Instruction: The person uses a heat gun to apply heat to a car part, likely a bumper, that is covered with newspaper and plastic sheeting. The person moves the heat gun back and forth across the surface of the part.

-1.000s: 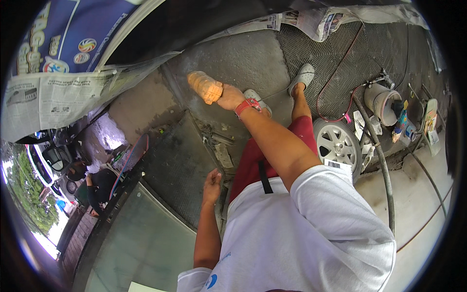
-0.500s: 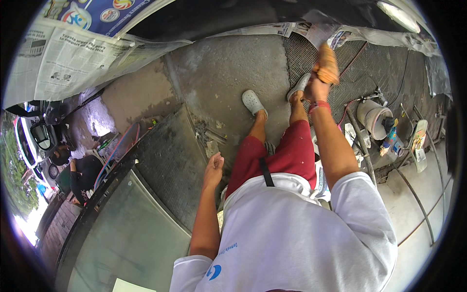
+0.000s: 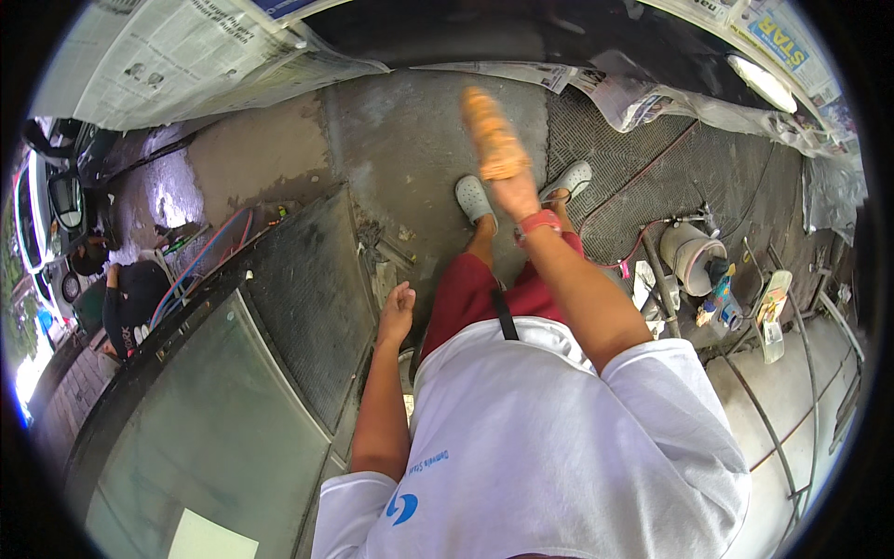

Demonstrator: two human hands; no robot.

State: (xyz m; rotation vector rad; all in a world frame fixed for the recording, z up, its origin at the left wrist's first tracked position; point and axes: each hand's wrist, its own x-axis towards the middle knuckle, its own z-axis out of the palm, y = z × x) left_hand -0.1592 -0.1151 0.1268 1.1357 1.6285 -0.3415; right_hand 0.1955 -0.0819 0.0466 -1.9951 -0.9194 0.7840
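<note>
My right hand (image 3: 514,193) reaches forward over the floor, closed on the near end of a bunched orange cloth (image 3: 489,130). Motion blurs the cloth and hides its exact shape. A red band (image 3: 535,224) circles that wrist. Beyond the cloth is a glossy black car panel (image 3: 484,33), edged with newspaper sheets (image 3: 619,98); the cloth looks apart from it. Low at my left side, my left hand (image 3: 397,312) hangs with fingers loosely curved and nothing in them. It is nearest to a dark textured board (image 3: 303,279).
To the right, a whitish bucket (image 3: 689,259) lies tilted beside a spray gun (image 3: 708,221), hose and metal bars (image 3: 659,284). A glass pane (image 3: 205,419) leans at the left. Farther left, a person in black (image 3: 138,298) sits near cars. My grey clogs (image 3: 477,203) stand on concrete.
My right hand has swung left with the orange cloth, away from the newspaper edge on the right. The whole view has turned slightly. My left hand stays low, its fingers a little more curved.
</note>
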